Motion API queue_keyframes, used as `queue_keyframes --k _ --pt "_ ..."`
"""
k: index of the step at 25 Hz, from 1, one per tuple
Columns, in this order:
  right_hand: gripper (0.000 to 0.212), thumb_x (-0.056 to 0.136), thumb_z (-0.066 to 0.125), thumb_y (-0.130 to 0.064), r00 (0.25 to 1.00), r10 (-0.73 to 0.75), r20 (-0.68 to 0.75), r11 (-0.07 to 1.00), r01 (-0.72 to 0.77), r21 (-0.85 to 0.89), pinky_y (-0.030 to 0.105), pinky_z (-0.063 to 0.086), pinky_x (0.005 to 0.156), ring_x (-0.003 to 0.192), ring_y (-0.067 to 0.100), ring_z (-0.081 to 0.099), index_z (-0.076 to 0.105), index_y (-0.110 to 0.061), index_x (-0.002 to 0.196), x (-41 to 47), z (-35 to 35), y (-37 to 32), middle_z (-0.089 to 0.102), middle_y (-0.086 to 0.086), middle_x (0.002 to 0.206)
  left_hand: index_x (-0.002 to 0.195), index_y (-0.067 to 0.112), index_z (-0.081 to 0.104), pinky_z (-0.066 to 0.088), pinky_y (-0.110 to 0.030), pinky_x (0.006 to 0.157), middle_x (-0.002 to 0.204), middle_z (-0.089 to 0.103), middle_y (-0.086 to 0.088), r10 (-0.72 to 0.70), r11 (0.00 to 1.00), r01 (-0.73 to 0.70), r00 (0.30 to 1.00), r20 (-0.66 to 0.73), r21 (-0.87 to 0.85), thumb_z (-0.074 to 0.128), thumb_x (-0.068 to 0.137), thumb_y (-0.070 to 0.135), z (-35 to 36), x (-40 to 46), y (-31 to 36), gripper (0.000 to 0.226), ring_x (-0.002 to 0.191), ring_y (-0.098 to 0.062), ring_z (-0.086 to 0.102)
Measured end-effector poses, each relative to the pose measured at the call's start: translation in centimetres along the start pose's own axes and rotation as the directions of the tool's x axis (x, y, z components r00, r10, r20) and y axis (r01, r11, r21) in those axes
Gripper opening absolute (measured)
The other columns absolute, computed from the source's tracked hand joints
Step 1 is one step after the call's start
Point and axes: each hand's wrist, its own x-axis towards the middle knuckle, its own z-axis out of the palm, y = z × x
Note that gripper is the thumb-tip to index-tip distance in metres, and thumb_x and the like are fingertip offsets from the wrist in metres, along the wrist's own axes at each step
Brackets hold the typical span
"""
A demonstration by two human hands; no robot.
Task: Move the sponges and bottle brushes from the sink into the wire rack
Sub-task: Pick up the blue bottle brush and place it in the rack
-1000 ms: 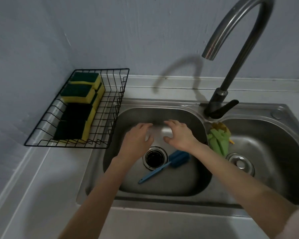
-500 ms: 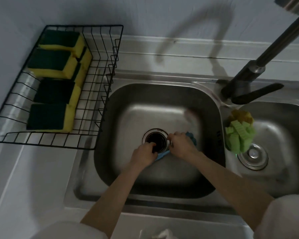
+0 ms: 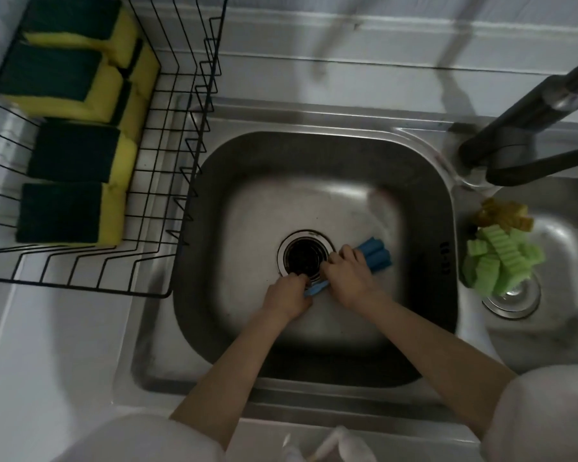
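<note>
- Your two forearms are bare from the wrists to above the elbows, with nothing worn on them.
- Your left hand (image 3: 286, 296) carries no glove, ring or watch that shows.
- Your right hand (image 3: 349, 280) is just as plain, the wrist bare too.
- Your sleeves (image 3: 541, 411) are short, loose and pale, whitish in this dim light; they end near the elbows.
- The cloth looks soft and smooth, with no print, seam or marking to make out.
- Pale cloth of the same kind shows low between your arms; its shape is too blurred to tell.
</note>
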Motion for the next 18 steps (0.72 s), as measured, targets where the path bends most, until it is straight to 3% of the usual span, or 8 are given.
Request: queue_keyframes --k 5,12,18 --pt "0.033 0.088 0.047 -0.012 1.0 0.004 -0.008 0.998 -0.004 -0.065 0.04 0.025 0.106 0.125 0.032 0.034 0.053 -0.008 0.12 -0.5 -0.2 -0.4 0.05 0.014 0.129 0.117 0.007 0.054 0.045 -0.04 0.092 0.124 0.056 -0.017 -0.007 1.0 0.008 0.999 -0.033 0.028 0.051 0.087 0.015 -0.4 -0.3 0.3 0.031 0.113 -0.03 0.053" --pt "0.036 0.088 0.047 -0.013 0.994 0.035 -0.102 0.996 -0.044 -0.078 0.039 0.028 0.103 0.123 0.031 0.035 0.049 -0.01 0.124 -2.5 -1.7 0.0 0.046 0.014 0.129 0.113 0.004 0.055 0.045 -0.032 0.086 0.12 0.06 -0.016 0.011 0.988 -0.024 0.997 -0.083 -0.152 0.056 0.085 0.016 -2.4 -2.3 1.8 0.03 0.109 -0.027 0.056" --pt "0.03 0.09 0.044 -0.011 0.972 0.07 -0.226 0.998 -0.067 0.021 0.039 0.034 0.099 0.122 0.03 0.04 0.049 -0.009 0.12 -5.2 -4.7 0.1 0.048 0.013 0.127 0.098 0.006 0.065 0.045 -0.028 0.076 0.105 0.069 -0.014 0.133 0.973 -0.181 0.946 -0.295 -0.144 0.06 0.08 0.014 -5.4 -5.8 3.8 0.02 0.1 -0.028 0.061"
